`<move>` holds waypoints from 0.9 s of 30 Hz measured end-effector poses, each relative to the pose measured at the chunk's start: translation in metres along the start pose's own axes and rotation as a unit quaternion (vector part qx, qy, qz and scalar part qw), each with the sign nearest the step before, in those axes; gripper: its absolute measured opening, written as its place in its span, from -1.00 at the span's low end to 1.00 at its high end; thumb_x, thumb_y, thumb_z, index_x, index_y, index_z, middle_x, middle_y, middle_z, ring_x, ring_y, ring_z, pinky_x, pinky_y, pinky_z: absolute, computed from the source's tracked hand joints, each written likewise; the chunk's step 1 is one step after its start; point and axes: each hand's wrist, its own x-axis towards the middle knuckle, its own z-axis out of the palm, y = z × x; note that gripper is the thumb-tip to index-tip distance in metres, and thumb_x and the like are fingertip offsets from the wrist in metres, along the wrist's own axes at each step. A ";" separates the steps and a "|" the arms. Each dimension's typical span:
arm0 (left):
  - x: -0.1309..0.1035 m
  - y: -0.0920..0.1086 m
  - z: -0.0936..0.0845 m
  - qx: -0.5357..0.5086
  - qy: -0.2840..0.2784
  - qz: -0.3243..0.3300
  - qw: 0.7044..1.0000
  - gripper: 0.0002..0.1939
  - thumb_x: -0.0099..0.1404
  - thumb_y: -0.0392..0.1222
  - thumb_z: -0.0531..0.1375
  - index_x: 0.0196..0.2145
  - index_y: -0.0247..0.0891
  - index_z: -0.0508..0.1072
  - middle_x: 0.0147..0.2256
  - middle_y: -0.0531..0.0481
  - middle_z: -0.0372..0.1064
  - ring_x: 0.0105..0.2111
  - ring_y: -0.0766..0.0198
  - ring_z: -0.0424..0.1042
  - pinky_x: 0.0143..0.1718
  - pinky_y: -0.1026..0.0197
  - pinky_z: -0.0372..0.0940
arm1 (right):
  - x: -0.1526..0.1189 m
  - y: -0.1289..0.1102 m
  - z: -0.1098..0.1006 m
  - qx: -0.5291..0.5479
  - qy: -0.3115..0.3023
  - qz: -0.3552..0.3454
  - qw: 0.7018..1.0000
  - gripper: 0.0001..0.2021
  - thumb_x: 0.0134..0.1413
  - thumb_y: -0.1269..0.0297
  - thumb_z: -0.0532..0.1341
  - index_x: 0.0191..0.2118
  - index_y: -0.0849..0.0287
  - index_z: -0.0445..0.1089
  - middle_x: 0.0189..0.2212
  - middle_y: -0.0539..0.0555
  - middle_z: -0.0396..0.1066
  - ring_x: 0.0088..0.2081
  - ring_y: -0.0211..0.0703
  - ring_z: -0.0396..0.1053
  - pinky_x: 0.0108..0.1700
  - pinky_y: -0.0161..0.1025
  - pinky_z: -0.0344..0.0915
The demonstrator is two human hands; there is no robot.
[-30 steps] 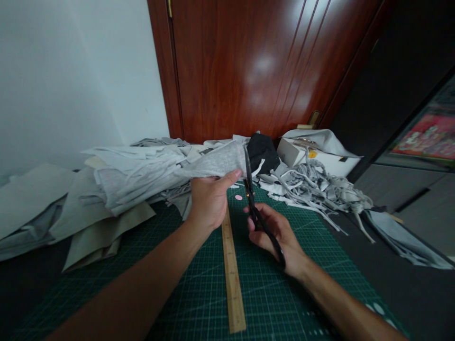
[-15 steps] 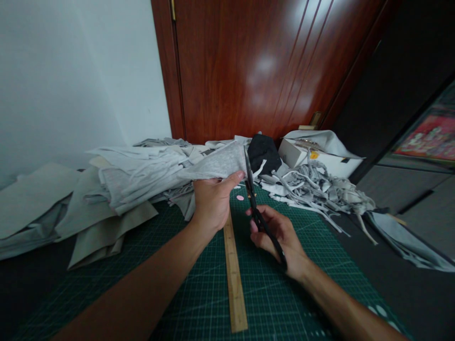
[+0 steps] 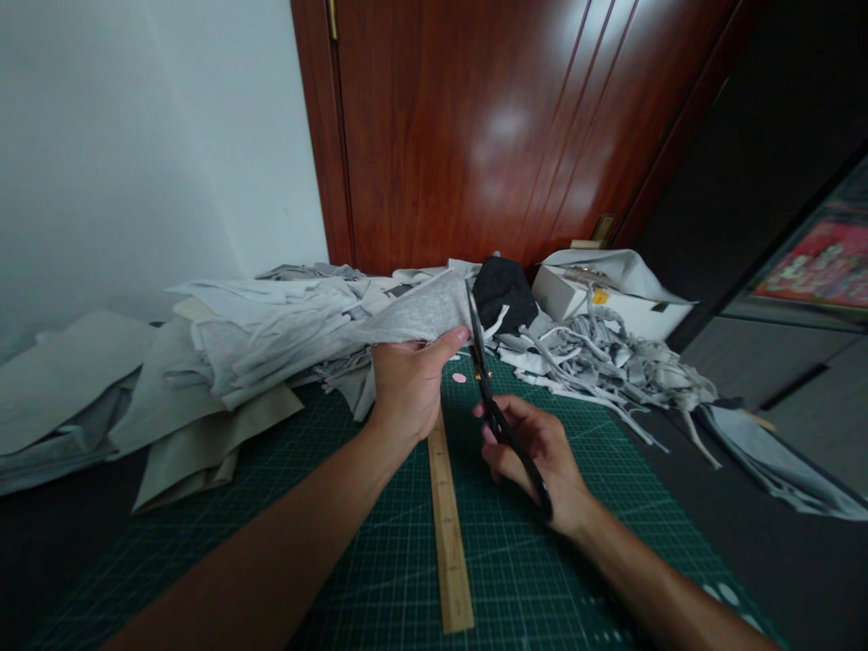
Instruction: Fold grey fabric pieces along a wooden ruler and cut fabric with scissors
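Observation:
My left hand (image 3: 413, 384) grips a light grey cloth (image 3: 427, 307) near its lower right edge, thumb on top. In my right hand (image 3: 533, 448) are black scissors (image 3: 498, 416), pointing up and away, their blades at the right edge of the cloth. A wooden ruler (image 3: 448, 533) lies lengthwise on the green cutting mat (image 3: 380, 561) beneath the hands. Just past the ruler's far end is a small pink disc (image 3: 459, 378).
Grey fabric pieces (image 3: 271, 334) are heaped at the left, beside beige sheets (image 3: 74, 371). Behind the scissors sits a black cloth item (image 3: 503, 294). Tangled grey strips (image 3: 610, 357) lie at the right, before a white box (image 3: 630, 312). A wooden door (image 3: 461, 136) stands behind.
My right hand and the scissors have shifted very slightly right and down. My left hand keeps its hold on the cloth, almost unmoved.

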 end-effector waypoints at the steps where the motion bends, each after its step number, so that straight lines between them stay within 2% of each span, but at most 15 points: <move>1: 0.000 0.000 0.000 0.001 -0.001 0.000 1.000 -0.52 0.07 -0.37 0.46 -0.03 -0.15 0.56 -0.17 0.00 0.64 0.05 0.04 0.58 0.18 0.01 0.39 | 0.000 0.000 0.000 0.000 0.001 0.001 1.000 -0.75 -0.10 0.34 0.41 -0.22 0.10 0.50 -0.48 -0.12 0.32 -0.56 -0.31 0.22 -0.56 -0.32 0.21; 12: 0.001 0.000 -0.001 0.003 0.014 -0.008 1.000 -0.51 0.02 -0.33 0.47 -0.07 -0.14 0.56 -0.15 -0.01 0.64 0.04 0.02 0.58 0.20 -0.04 0.38 | -0.001 -0.001 0.000 -0.008 0.005 0.012 1.000 -0.73 -0.12 0.29 0.48 -0.23 0.10 0.50 -0.52 -0.11 0.36 -0.60 -0.32 0.21 -0.61 -0.36 0.23; 27: 0.000 0.003 0.001 -0.020 0.008 -0.016 1.000 -0.50 0.01 -0.35 0.46 -0.05 -0.15 0.58 -0.20 0.00 0.65 -0.02 0.04 0.60 0.17 -0.04 0.40 | -0.003 -0.004 0.001 -0.038 0.007 0.002 0.999 -0.78 -0.06 0.27 0.42 -0.25 0.12 0.45 -0.58 -0.13 0.32 -0.64 -0.33 0.19 -0.61 -0.35 0.17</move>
